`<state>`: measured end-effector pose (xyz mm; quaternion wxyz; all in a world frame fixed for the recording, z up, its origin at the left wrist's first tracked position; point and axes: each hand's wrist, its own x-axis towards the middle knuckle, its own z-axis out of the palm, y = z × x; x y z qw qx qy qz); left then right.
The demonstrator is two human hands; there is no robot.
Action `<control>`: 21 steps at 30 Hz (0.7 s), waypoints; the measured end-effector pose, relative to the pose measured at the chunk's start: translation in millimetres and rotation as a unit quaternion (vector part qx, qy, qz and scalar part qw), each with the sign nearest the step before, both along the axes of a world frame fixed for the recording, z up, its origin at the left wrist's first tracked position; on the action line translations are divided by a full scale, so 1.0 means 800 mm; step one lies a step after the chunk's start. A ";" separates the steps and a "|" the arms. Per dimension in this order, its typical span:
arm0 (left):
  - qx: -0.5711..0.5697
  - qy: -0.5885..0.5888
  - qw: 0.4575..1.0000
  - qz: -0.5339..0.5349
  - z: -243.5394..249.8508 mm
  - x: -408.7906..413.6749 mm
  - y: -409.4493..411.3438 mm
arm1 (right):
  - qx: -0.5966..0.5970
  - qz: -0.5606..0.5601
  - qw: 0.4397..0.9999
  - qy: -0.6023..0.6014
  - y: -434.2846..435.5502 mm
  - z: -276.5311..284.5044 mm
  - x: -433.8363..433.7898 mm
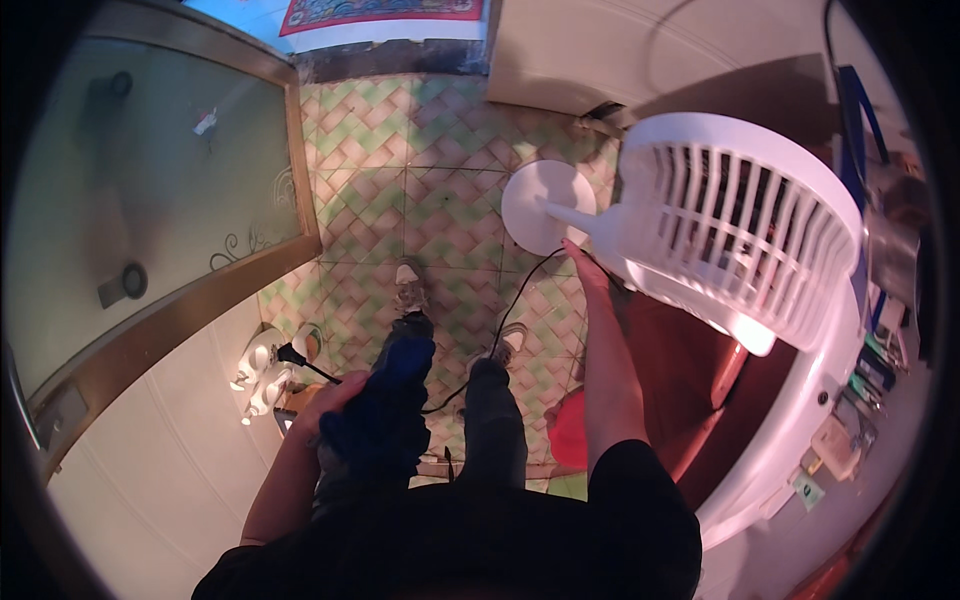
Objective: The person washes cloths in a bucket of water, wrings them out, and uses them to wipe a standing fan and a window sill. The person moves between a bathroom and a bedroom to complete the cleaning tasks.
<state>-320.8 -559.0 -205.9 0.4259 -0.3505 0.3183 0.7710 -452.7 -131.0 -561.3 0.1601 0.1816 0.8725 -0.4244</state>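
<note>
My left hand (341, 397) holds a black power cord (517, 296) close to its plug (289, 353), which points left. A dark blue cloth (382, 420) hangs against that hand and covers part of my left leg. The cord runs out from behind the cloth and curves up to my right hand (581, 262), whose fingers grip it. Beyond the right hand is what looks like a white standing fan (697, 195), with a slatted cage and a round base (536, 225). Whether the right hand also touches the fan cannot be told.
A frosted glass door (165, 165) in a brown frame stands at the left. Below it are white shoes (262, 364) on the patterned tile floor (450, 202). A red basin (568, 431) sits beside my right forearm. Along a glossy white curved edge (817, 435), several small items lie at the right.
</note>
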 end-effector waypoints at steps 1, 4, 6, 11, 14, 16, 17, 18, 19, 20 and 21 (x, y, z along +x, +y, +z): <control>-0.011 -0.015 1.000 0.024 0.003 0.001 0.004 | 0.017 0.005 0.999 0.032 -0.010 0.004 -0.008; 0.005 -0.027 0.998 0.065 0.001 0.007 0.005 | 0.071 0.013 0.989 0.129 -0.028 0.043 -0.028; 0.020 -0.026 0.997 0.071 -0.002 0.009 0.005 | 0.129 0.028 0.972 0.195 -0.033 0.084 -0.045; 0.007 -0.036 0.996 0.079 -0.013 0.011 0.001 | -0.040 -0.056 0.980 0.189 -0.047 0.139 -0.069; -0.020 -0.024 0.995 0.092 -0.008 0.007 0.001 | -0.050 -0.071 0.974 0.208 -0.051 0.137 -0.066; -0.080 -0.010 0.991 0.109 0.007 -0.002 0.003 | -0.056 -0.075 0.970 0.222 -0.061 0.138 -0.058; -0.109 -0.003 0.987 0.117 0.012 -0.007 0.002 | -0.059 -0.076 0.968 0.230 -0.066 0.140 -0.053; -0.144 0.023 0.981 0.128 0.001 0.002 -0.007 | -0.065 -0.062 0.970 0.227 -0.078 0.159 -0.051; -0.176 0.047 0.974 0.137 -0.006 0.005 -0.014 | -0.087 -0.064 0.967 0.232 -0.084 0.174 -0.049; -0.141 0.009 0.971 0.195 -0.008 0.007 -0.020 | -0.109 -0.066 0.963 0.236 -0.090 0.188 -0.048; -0.136 0.035 0.964 0.225 -0.025 0.017 -0.035 | -0.133 -0.068 0.960 0.236 -0.096 0.207 -0.045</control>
